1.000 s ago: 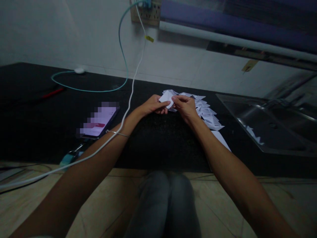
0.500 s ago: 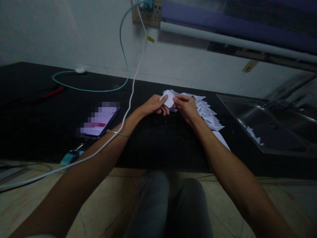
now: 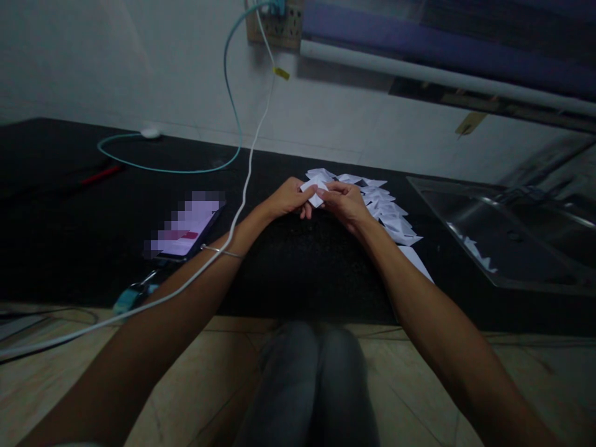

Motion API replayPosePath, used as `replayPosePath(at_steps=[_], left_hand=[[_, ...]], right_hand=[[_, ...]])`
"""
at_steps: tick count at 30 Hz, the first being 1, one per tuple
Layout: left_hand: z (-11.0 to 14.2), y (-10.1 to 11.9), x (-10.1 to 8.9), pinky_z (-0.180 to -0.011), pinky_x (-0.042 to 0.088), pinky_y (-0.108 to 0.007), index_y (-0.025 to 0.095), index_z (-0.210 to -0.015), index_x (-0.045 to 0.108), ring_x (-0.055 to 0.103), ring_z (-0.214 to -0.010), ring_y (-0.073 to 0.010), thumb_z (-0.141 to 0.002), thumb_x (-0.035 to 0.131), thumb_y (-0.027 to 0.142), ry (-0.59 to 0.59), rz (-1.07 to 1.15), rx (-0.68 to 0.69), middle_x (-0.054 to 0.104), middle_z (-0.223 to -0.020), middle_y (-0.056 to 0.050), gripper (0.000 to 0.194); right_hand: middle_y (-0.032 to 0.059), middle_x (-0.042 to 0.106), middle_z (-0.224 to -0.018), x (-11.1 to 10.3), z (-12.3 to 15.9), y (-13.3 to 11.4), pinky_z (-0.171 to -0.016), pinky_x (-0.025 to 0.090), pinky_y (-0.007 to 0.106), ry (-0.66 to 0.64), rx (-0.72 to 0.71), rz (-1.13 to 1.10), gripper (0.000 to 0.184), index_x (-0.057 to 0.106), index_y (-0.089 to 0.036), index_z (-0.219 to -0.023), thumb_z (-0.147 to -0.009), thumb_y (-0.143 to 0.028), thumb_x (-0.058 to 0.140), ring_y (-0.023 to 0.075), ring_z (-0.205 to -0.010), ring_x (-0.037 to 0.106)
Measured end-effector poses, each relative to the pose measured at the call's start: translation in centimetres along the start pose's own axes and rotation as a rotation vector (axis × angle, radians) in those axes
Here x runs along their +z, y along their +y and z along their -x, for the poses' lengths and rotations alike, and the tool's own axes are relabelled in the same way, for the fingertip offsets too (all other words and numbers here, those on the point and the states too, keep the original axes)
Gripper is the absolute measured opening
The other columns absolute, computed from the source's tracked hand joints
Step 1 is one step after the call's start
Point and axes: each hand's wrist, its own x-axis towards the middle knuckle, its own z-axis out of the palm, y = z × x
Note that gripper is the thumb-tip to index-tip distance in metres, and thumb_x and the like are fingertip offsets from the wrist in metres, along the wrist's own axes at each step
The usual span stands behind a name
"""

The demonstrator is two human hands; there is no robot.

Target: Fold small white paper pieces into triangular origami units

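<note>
A small folded piece of white paper (image 3: 315, 186) is held up above the black counter between my two hands. My left hand (image 3: 293, 197) grips its left side, thumb on top and fingers curled beneath. My right hand (image 3: 347, 202) pinches its right side, the thumb pressed on the face of the paper. Directly behind and right of my hands lies a row of folded white paper pieces (image 3: 388, 211) with pointed tips. A flat white sheet (image 3: 416, 262) sits near my right forearm, which partly hides it.
A phone (image 3: 193, 230) lies left of my left forearm, beside a teal strap (image 3: 133, 297). A white cable (image 3: 242, 198) hangs across that forearm. The teal cable (image 3: 186, 171) loops on the counter (image 3: 288, 273) near a red item (image 3: 101, 174). At right is a metal sink (image 3: 521, 248).
The paper has turned and tilted a little between my hands. My right thumb has slid left onto its face, and my knees have come closer together.
</note>
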Motion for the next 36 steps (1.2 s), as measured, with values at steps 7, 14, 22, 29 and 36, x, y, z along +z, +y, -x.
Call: replayPosePath(at_steps=[7,14,22,29,36], left_hand=[[-0.3,-0.7,-0.8,-0.048,0.039,-0.019,0.019,-0.129,0.055,0.06,-0.056,-0.009,-0.087,0.066,0.035,0.164,0.103,0.129,0.068,-0.076,-0.003,0.047],[-0.1,-0.4,-0.4,-0.049,0.041,-0.022,0.014,-0.111,0.068,0.059,-0.06,-0.0102,-0.079,0.07,0.032,0.138,0.112,0.105,0.068,-0.08,-0.007,0.036],[-0.2,-0.6,-0.6,-0.052,0.043,-0.023,0.016,-0.127,0.062,0.063,-0.068,-0.0133,-0.079,0.071,0.033,0.151,0.105,0.117,0.069,-0.085,-0.007,0.051],[-0.3,-0.2,-0.2,-0.053,0.041,-0.023,0.016,-0.112,0.065,0.064,-0.074,-0.014,-0.087,0.066,0.042,0.197,0.061,0.122,0.067,-0.088,-0.008,0.036],[-0.7,-1.1,-0.7,-0.053,0.04,-0.023,0.017,-0.101,0.065,0.06,-0.072,-0.0127,-0.089,0.066,0.043,0.271,0.087,0.171,0.065,-0.083,-0.005,0.029]], right_hand=[[-0.003,0.063,-0.07,-0.6,-0.7,0.3,-0.06,0.052,0.031,0.162,-0.022,-0.055,0.046,0.063,-0.027,-0.101,-0.064,-0.04,0.086,0.0128,-0.06,0.059],[-0.005,0.056,-0.066,-0.6,-0.7,0.1,-0.059,0.051,0.03,0.183,-0.041,-0.032,0.037,0.059,-0.029,-0.096,-0.069,-0.042,0.082,0.011,-0.057,0.053],[-0.0051,0.053,-0.064,-0.5,-0.5,-0.5,-0.062,0.051,0.031,0.163,-0.025,-0.089,0.033,0.063,-0.028,-0.088,-0.066,-0.042,0.083,0.0101,-0.057,0.051],[-0.0015,0.056,-0.064,-0.4,-0.4,-0.8,-0.066,0.053,0.032,0.106,0.001,-0.086,0.032,0.066,-0.025,-0.083,-0.068,-0.05,0.081,0.0149,-0.068,0.06],[-0.0005,0.063,-0.07,-0.2,0.3,-1.5,-0.069,0.054,0.03,-0.011,-0.013,-0.139,0.038,0.072,-0.026,-0.091,-0.068,-0.054,0.081,0.0151,-0.076,0.064]])
